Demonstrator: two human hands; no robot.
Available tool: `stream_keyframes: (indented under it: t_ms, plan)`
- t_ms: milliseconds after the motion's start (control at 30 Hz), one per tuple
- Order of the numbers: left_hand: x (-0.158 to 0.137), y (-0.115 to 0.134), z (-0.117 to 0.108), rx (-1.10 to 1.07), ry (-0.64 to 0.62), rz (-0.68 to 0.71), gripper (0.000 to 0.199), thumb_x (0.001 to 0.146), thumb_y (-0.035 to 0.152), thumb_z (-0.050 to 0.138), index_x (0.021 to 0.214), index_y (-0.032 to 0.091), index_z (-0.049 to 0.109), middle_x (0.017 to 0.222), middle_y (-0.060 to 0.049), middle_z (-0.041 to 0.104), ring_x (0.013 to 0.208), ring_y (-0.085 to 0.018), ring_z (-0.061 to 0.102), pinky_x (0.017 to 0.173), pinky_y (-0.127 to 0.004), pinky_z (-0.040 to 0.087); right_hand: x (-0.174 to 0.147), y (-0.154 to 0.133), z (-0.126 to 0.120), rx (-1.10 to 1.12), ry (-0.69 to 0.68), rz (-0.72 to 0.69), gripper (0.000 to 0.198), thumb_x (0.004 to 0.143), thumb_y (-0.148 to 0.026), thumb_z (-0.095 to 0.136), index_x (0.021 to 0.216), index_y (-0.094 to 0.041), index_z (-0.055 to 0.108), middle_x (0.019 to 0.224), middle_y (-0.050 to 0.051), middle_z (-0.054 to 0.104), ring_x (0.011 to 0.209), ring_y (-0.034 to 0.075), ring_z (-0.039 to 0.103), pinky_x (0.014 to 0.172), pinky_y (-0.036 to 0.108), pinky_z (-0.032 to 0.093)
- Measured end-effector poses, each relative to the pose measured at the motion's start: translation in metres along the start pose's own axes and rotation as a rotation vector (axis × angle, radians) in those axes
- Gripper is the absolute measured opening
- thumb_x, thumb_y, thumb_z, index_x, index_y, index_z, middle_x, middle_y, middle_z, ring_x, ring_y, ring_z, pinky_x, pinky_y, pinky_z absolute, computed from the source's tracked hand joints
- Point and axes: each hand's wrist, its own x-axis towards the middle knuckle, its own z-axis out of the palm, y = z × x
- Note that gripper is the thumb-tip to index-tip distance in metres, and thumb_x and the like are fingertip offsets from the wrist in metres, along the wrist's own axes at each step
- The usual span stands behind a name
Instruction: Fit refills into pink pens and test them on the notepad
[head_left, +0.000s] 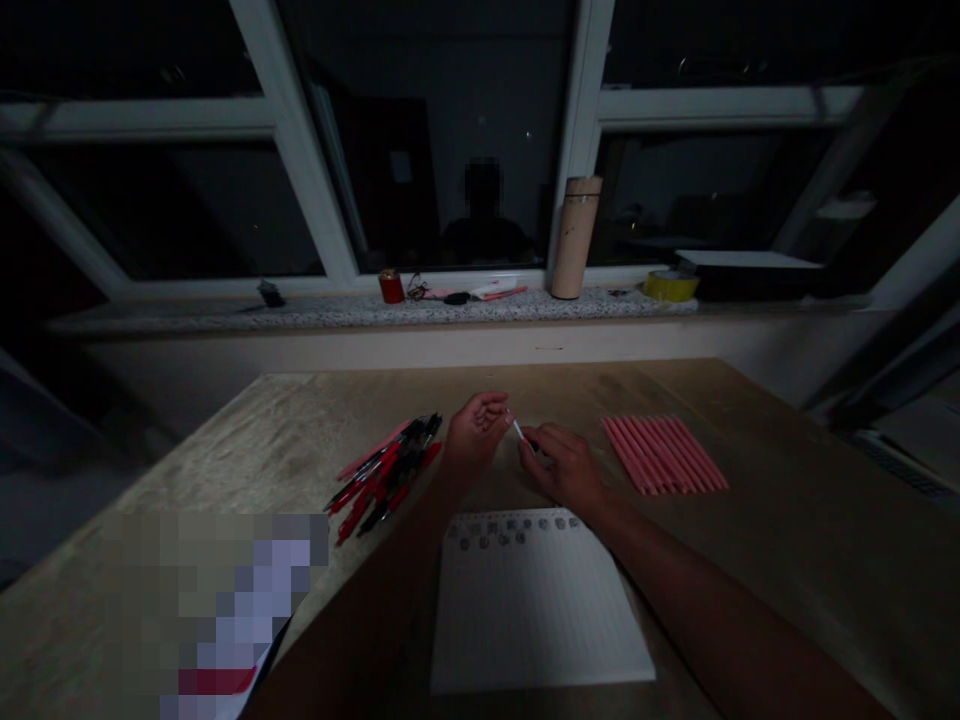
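Both hands meet above the far side of the notepad. My left hand [476, 432] has its fingers curled, with thumb and fingertips at the upper end of a slim, whitish pen [517, 429]. My right hand [564, 462] pinches the lower end, where a dark part shows; the grip hides the rest. Below them lies a lined notepad [536, 610], with small dark round scribbles in rows along its top. Left of my left hand is a loose pile of red, black and pink pens [386, 475]. A neat row of pink pens [664, 455] lies to the right.
A pixelated patch covers a pale object [255, 610] at the table's near left. Behind the table [225, 440], a granite windowsill [480, 310] carries a tan bottle [576, 238], a yellow tape roll [670, 287], a red jar [391, 287] and small items.
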Motion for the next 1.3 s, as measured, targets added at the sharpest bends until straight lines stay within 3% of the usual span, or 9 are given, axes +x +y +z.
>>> stream_keyframes:
  t_ms: [233,367,500,667,800,967,1033,1133,1300]
  plan:
    - [0.005,0.004,-0.015,0.199,-0.185,-0.047,0.034,0.063,0.024,0.068,0.094,0.012,0.059,0.082,-0.006,0.063,0.070,-0.012,0.058,0.066,-0.023,0.046,0.000,0.001,0.002,0.012,0.028,0.024,0.018,0.088,-0.023,0.048,0.098,-0.018,0.062,0.073,0.005,0.061,0.067,0.015,0.056,0.063,0.026,0.045]
    - [0.007,0.004,-0.032,0.640,-0.159,-0.082,0.021,0.068,0.024,0.060,0.087,0.015,0.064,0.075,-0.004,0.065,0.068,-0.015,0.059,0.064,-0.026,0.046,-0.001,0.001,0.003,0.025,0.033,0.032,0.018,0.088,-0.023,0.048,0.098,-0.018,0.062,0.075,0.005,0.062,0.069,0.015,0.057,0.065,0.026,0.046]
    - [0.002,-0.001,-0.040,1.149,-0.250,-0.072,0.012,0.070,0.026,0.059,0.076,0.017,0.065,0.076,-0.006,0.066,0.073,-0.019,0.060,0.067,-0.028,0.045,0.000,0.000,0.002,0.030,0.036,0.030,0.018,0.088,-0.024,0.048,0.098,-0.018,0.062,0.076,0.006,0.062,0.069,0.016,0.058,0.065,0.027,0.047]
    - [-0.003,-0.010,-0.039,1.312,-0.348,-0.067,0.023,0.080,0.032,0.050,0.069,0.016,0.063,0.073,-0.010,0.066,0.069,-0.020,0.061,0.063,-0.028,0.044,0.001,0.000,0.000,0.037,0.028,0.025,0.017,0.088,-0.023,0.049,0.099,-0.018,0.062,0.077,0.006,0.063,0.070,0.016,0.058,0.066,0.027,0.047]
    - [0.001,-0.005,-0.037,1.069,-0.309,-0.036,0.027,0.083,0.032,0.045,0.067,0.016,0.059,0.070,-0.009,0.065,0.066,-0.018,0.060,0.064,-0.027,0.043,0.000,0.000,0.001,0.047,0.036,0.029,0.017,0.087,-0.024,0.052,0.100,-0.018,0.062,0.080,0.006,0.065,0.073,0.016,0.060,0.068,0.028,0.048]
    - [0.012,0.012,-0.031,0.231,-0.051,-0.034,0.023,0.076,0.038,0.056,0.080,0.016,0.055,0.065,-0.002,0.063,0.062,-0.013,0.059,0.059,-0.023,0.045,-0.001,0.001,0.003,0.049,0.038,0.035,0.018,0.086,-0.026,0.055,0.102,-0.019,0.062,0.085,0.006,0.068,0.075,0.016,0.061,0.069,0.028,0.049]
    - [0.014,0.019,-0.029,0.028,0.044,-0.044,0.027,0.072,0.039,0.062,0.080,0.015,0.055,0.067,-0.003,0.064,0.063,-0.013,0.060,0.058,-0.023,0.046,0.000,0.001,0.003,0.042,0.036,0.037,0.017,0.086,-0.027,0.055,0.099,-0.019,0.063,0.084,0.006,0.068,0.075,0.016,0.062,0.069,0.028,0.049]
    - [0.016,0.028,-0.028,-0.128,0.099,-0.064,0.030,0.068,0.039,0.067,0.080,0.015,0.054,0.070,-0.003,0.066,0.065,-0.013,0.061,0.058,-0.022,0.045,0.001,0.000,0.001,0.040,0.035,0.028,0.014,0.086,-0.026,0.056,0.095,-0.018,0.064,0.082,0.006,0.068,0.073,0.015,0.062,0.068,0.027,0.048]
    - [0.015,0.033,-0.027,-0.207,0.099,-0.086,0.029,0.066,0.036,0.069,0.079,0.015,0.055,0.067,-0.002,0.065,0.064,-0.013,0.061,0.057,-0.021,0.045,0.002,-0.001,0.000,0.037,0.043,0.029,0.013,0.086,-0.026,0.056,0.092,-0.018,0.064,0.078,0.006,0.068,0.069,0.015,0.061,0.066,0.027,0.047]
